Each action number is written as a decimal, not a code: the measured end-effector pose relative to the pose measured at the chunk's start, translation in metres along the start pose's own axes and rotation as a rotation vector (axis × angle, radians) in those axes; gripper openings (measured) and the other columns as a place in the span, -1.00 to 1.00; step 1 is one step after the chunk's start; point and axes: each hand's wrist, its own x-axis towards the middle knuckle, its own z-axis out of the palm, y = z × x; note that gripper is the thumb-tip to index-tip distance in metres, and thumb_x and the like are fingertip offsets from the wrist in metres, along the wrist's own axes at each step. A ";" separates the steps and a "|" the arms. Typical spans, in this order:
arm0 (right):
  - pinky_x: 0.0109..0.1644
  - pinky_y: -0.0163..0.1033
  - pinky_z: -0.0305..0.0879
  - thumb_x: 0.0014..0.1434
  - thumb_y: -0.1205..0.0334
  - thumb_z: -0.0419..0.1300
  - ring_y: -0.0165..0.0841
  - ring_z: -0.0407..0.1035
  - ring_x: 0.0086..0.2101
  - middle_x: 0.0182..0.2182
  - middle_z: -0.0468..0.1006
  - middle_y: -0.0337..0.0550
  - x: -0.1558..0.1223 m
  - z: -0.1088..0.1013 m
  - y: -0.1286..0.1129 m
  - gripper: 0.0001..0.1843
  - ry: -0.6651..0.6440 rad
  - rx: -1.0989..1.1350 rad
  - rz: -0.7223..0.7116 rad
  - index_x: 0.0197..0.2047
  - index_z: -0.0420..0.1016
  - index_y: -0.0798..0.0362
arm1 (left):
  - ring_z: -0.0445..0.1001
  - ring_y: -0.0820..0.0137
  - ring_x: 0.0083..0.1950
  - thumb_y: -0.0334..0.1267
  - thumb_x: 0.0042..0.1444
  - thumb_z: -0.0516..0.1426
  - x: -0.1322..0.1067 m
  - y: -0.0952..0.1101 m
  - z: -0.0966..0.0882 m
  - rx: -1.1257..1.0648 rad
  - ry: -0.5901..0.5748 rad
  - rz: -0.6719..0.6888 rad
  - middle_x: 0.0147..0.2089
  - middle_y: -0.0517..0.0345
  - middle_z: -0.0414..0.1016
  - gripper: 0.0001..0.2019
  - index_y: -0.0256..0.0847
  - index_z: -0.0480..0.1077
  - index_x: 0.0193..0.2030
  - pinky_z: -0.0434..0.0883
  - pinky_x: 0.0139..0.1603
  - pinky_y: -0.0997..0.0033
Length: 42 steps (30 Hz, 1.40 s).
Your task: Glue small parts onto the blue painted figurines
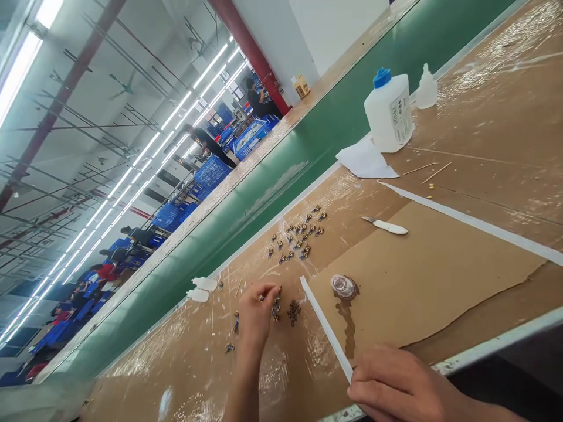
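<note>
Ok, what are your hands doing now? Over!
Left hand pinching a small part, more parts beside it. Right hand at near end of white strip, grip unclear. Knife lies farther off, nothing blocking.

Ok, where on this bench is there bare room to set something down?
Bare: the cardboard sheet between the knife, the long white strip and the round shiny blob; also the bench right of the bottle. Crowded: the scattered small parts, and the pile between the left hand and the short white strip held by the right hand.
</note>
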 end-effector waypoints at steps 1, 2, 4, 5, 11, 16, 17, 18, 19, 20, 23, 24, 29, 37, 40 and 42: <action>-0.30 -0.34 0.25 0.19 0.49 0.00 -0.42 0.34 -0.41 -0.42 0.45 -0.11 0.001 -0.004 -0.003 -0.77 -0.010 -0.025 0.013 -0.18 0.41 0.08 | 0.46 0.36 -0.30 -0.19 0.04 0.16 -0.018 0.000 0.002 0.027 0.008 0.028 -0.37 0.16 0.53 -0.85 -0.17 0.53 -0.43 0.34 -0.21 0.37; -0.28 -0.34 0.26 0.19 0.50 0.00 -0.42 0.35 -0.40 -0.41 0.46 -0.10 0.002 -0.007 -0.006 -0.76 -0.015 -0.038 0.020 -0.17 0.41 0.08 | 0.46 0.34 -0.27 -0.19 0.05 0.15 -0.034 -0.001 0.005 0.054 0.026 0.054 -0.33 0.15 0.54 -0.85 -0.16 0.53 -0.40 0.34 -0.17 0.35; -0.27 -0.34 0.26 0.18 0.51 0.00 -0.42 0.35 -0.40 -0.40 0.46 -0.10 0.003 -0.009 -0.007 -0.75 -0.019 -0.025 0.011 -0.15 0.41 0.09 | 0.47 0.32 -0.23 -0.21 0.08 0.12 -0.058 -0.006 0.012 0.107 0.067 0.098 -0.29 0.13 0.54 -0.84 -0.15 0.53 -0.36 0.34 -0.13 0.30; -0.29 -0.34 0.26 0.18 0.51 0.00 -0.43 0.34 -0.40 -0.41 0.46 -0.10 0.002 -0.008 -0.006 -0.75 -0.024 -0.008 0.001 -0.15 0.41 0.09 | 0.47 0.32 -0.22 -0.22 0.10 0.11 -0.066 -0.008 0.015 0.131 0.085 0.119 -0.28 0.12 0.54 -0.83 -0.14 0.53 -0.34 0.34 -0.12 0.29; -0.30 -0.34 0.22 0.18 0.49 0.04 -0.44 0.31 -0.41 -0.40 0.47 -0.13 -0.003 -0.001 0.001 -0.78 -0.008 -0.020 -0.027 -0.15 0.40 0.10 | 0.45 0.35 -0.21 -0.28 0.16 0.09 -0.083 -0.021 0.027 0.278 0.161 0.264 -0.26 0.12 0.52 -0.84 -0.17 0.51 -0.26 0.37 -0.13 0.30; -0.28 -0.34 0.22 0.21 0.46 0.02 -0.44 0.33 -0.39 -0.40 0.47 -0.13 -0.004 -0.001 0.001 -0.80 -0.003 -0.035 -0.032 -0.15 0.40 0.11 | 0.39 0.34 -0.22 -0.36 0.20 0.04 -0.082 -0.018 0.030 0.409 0.175 0.416 -0.29 0.10 0.49 -0.82 -0.20 0.48 -0.28 0.33 -0.12 0.29; -0.28 -0.33 0.22 0.22 0.46 0.01 -0.44 0.33 -0.39 -0.40 0.47 -0.13 -0.004 -0.001 0.002 -0.80 -0.003 -0.034 -0.035 -0.15 0.40 0.11 | 0.39 0.35 -0.22 -0.38 0.20 0.03 -0.081 -0.018 0.030 0.432 0.171 0.449 -0.29 0.10 0.48 -0.82 -0.21 0.47 -0.28 0.31 -0.10 0.28; -0.28 -0.33 0.22 0.22 0.46 0.01 -0.45 0.33 -0.39 -0.40 0.47 -0.13 -0.004 -0.001 0.002 -0.80 -0.007 -0.032 -0.035 -0.15 0.40 0.11 | 0.38 0.35 -0.22 -0.40 0.20 0.02 -0.081 -0.017 0.031 0.453 0.166 0.480 -0.30 0.10 0.47 -0.81 -0.21 0.47 -0.28 0.30 -0.08 0.26; -0.28 -0.33 0.22 0.22 0.46 0.02 -0.45 0.33 -0.39 -0.40 0.47 -0.13 -0.004 0.000 0.002 -0.80 -0.011 -0.032 -0.035 -0.15 0.40 0.11 | 0.38 0.35 -0.23 -0.41 0.20 0.02 -0.081 -0.017 0.031 0.471 0.162 0.506 -0.31 0.10 0.46 -0.82 -0.22 0.46 -0.27 0.29 -0.05 0.24; -0.29 -0.33 0.22 0.21 0.46 0.02 -0.44 0.33 -0.39 -0.41 0.47 -0.13 -0.003 -0.001 0.002 -0.80 -0.014 -0.035 -0.033 -0.15 0.41 0.11 | 0.38 0.36 -0.24 -0.42 0.19 0.02 -0.081 -0.017 0.031 0.486 0.161 0.527 -0.31 0.10 0.46 -0.82 -0.23 0.45 -0.27 0.28 -0.02 0.21; -0.30 -0.33 0.21 0.21 0.46 0.03 -0.44 0.32 -0.40 -0.42 0.47 -0.13 -0.003 -0.001 0.001 -0.80 -0.006 -0.053 -0.036 -0.16 0.41 0.11 | 0.40 0.37 -0.25 -0.46 0.19 0.00 -0.084 -0.015 0.029 0.510 0.176 0.544 -0.30 0.08 0.45 -0.82 -0.26 0.43 -0.23 0.25 -0.01 0.18; -0.30 -0.34 0.21 0.22 0.45 0.02 -0.44 0.31 -0.41 -0.42 0.46 -0.13 -0.002 -0.001 0.000 -0.80 -0.002 -0.063 -0.039 -0.16 0.41 0.11 | 0.40 0.37 -0.25 -0.47 0.20 -0.01 -0.087 -0.013 0.029 0.512 0.182 0.542 -0.30 0.08 0.45 -0.81 -0.26 0.42 -0.23 0.25 -0.02 0.18; -0.30 -0.33 0.18 0.22 0.44 0.03 -0.45 0.28 -0.41 -0.42 0.44 -0.15 -0.003 -0.001 -0.001 -0.82 -0.025 -0.094 -0.028 -0.18 0.41 0.11 | 0.42 0.42 -0.28 -0.47 0.20 -0.01 -0.101 -0.004 0.026 0.494 0.165 0.552 -0.34 0.15 0.44 -0.81 -0.21 0.40 -0.27 0.24 -0.06 0.26; -0.31 -0.30 0.14 0.17 0.47 0.06 -0.42 0.23 -0.40 -0.42 0.43 -0.15 -0.006 0.003 0.004 -0.84 -0.071 -0.105 -0.062 -0.18 0.40 0.15 | 0.39 0.36 -0.28 -0.51 0.17 -0.08 -0.101 -0.021 0.026 0.625 0.142 0.681 -0.34 0.11 0.40 -0.75 -0.21 0.37 -0.21 0.20 0.00 0.20; -0.31 -0.30 0.14 0.18 0.46 0.05 -0.42 0.22 -0.40 -0.42 0.43 -0.15 -0.007 0.003 0.005 -0.84 -0.085 -0.101 -0.060 -0.18 0.40 0.15 | 0.38 0.34 -0.26 -0.52 0.16 -0.06 -0.098 -0.030 0.026 0.646 0.136 0.705 -0.32 0.08 0.40 -0.75 -0.24 0.38 -0.16 0.21 -0.01 0.18; -0.30 -0.30 0.15 0.18 0.46 0.06 -0.42 0.23 -0.40 -0.42 0.43 -0.15 -0.007 0.002 0.005 -0.84 -0.085 -0.101 -0.059 -0.18 0.40 0.15 | 0.39 0.35 -0.27 -0.53 0.15 -0.06 -0.097 -0.035 0.027 0.627 0.157 0.725 -0.33 0.08 0.41 -0.74 -0.25 0.38 -0.15 0.23 -0.02 0.20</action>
